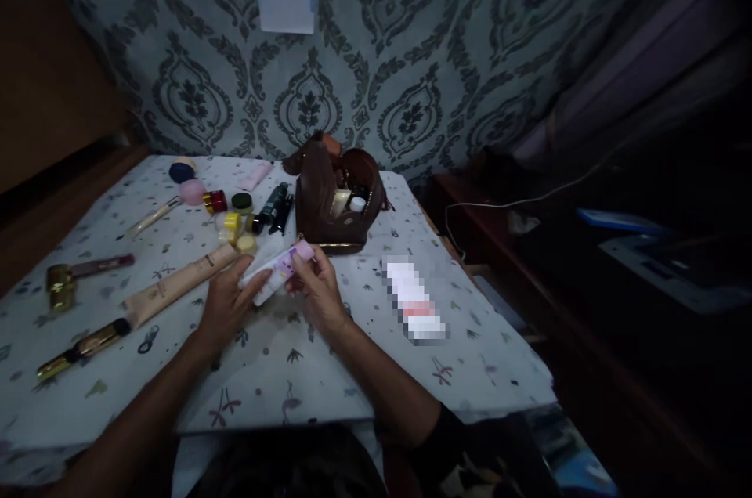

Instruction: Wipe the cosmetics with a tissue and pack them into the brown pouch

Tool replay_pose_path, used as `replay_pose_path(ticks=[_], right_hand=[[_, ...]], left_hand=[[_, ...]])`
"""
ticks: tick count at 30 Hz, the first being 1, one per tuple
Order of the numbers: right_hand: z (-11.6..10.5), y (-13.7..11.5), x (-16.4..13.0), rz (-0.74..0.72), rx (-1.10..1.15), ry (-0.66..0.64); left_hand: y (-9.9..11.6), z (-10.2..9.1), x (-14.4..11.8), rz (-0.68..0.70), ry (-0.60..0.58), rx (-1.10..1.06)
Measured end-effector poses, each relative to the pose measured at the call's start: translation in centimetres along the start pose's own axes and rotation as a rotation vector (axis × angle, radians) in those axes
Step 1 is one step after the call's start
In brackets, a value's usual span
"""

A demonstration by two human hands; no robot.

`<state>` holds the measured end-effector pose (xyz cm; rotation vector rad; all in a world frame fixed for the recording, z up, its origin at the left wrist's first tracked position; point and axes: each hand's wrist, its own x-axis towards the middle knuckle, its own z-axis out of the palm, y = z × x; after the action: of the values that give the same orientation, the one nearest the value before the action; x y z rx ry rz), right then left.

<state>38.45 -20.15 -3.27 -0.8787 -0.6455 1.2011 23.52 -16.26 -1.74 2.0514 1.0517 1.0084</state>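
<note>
A white and purple tube [275, 276] with a pinkish-lilac cap end is held between both hands over the table. My left hand [228, 294] grips its lower left end, thumb along the top. Around the cap end close the fingers of my right hand [319, 286]. Just behind stands a dark brown cosmetic bag [320, 212], unzipped, with a small white-lidded item [357, 204] and other things inside. A beige squeeze tube [176, 286] lies left of my left hand, close to its fingers. Small jars, among them a yellow-lidded one [232, 222], stand beyond it.
The patterned tablecloth [311, 380] bears a gold-and-black tube [85, 348], a gold-capped item [59, 286], a brush [153, 218], a pink sponge [191, 192] and a dark green bottle [273, 203]. A pixelated phone-like object [414, 301] lies at right. A white cable [511, 205] runs beyond the table.
</note>
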Motion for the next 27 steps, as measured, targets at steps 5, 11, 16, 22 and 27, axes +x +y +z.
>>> replay_pose_path(ticks=[5, 11, 16, 22, 27], right_hand=[[-0.4, 0.9, 0.3, 0.044, 0.004, -0.012], [-0.8, 1.5, 0.8, 0.019, -0.007, -0.052], [-0.9, 1.6, 0.9, 0.022, -0.053, -0.073], [-1.1, 1.8, 0.9, 0.031, -0.012, -0.110], [-1.1, 1.6, 0.7, 0.038, 0.029, -0.135]], left_hand=[[-0.1, -0.2, -0.1, 0.128, -0.048, 0.007], [-0.7, -0.3, -0.1, 0.168, -0.242, -0.034], [-1.2, -0.2, 0.1, 0.103, -0.275, -0.108], [-1.6, -0.3, 0.6, 0.077, -0.277, -0.133], [-2.3, -0.7, 0.9, 0.083, -0.209, -0.181]])
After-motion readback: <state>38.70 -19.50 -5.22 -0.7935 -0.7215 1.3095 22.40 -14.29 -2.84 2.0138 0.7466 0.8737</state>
